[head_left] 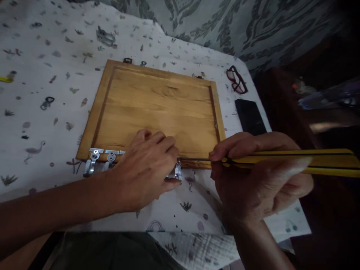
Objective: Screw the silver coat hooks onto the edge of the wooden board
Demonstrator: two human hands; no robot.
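Note:
A wooden framed panel (160, 108) lies on a white patterned cloth. Silver metal hooks (95, 159) on a strip run along its near edge. Over the right part of this strip rests my left hand (149, 165), its fingers curled and its thumb beside the rightmost hook; it is closed on the metal hook strip. My right hand (253, 176) grips a yellow and black screwdriver (298, 162). The thin shaft points left along the panel's near edge, and its tip is by my left fingers, where the exact contact is hidden.
Red-framed glasses (237, 80) and a black box-like object (250, 116) lie right of the panel. A yellow item (6, 79) is at the far left. Dark furniture with a clear plastic object (329, 97) stands beyond the table's right edge. Patterned fabric (208, 22) hangs behind.

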